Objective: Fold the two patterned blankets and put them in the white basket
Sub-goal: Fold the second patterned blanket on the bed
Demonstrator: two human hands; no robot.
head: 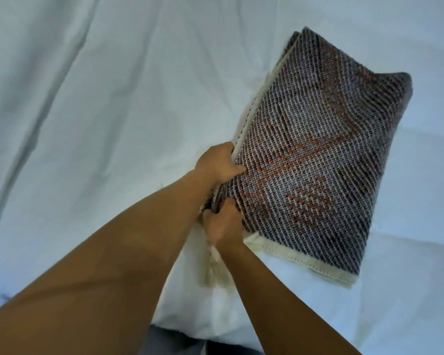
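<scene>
Here, left hand (218, 162) and right hand (223, 224) grip the folded patterned blanket (318, 160) over the bed (87, 98); basket placement seems next.

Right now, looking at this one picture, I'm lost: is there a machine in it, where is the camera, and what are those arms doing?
There is no machine here. These are a person's two bare arms, filmed by a camera worn on the person's head that looks forward and down. That is why the arms come in from the bottom of the picture.

The pale, wrinkled surface is a white sheet. On it is a folded patterned blanket, dark woven cloth with orange marks and a cream hem.

Both hands hold its near left edge. The left hand grips farther up the edge, and the right hand grips near the corner. A cream tassel hangs below them.

No basket and no second blanket show in this picture.
</scene>
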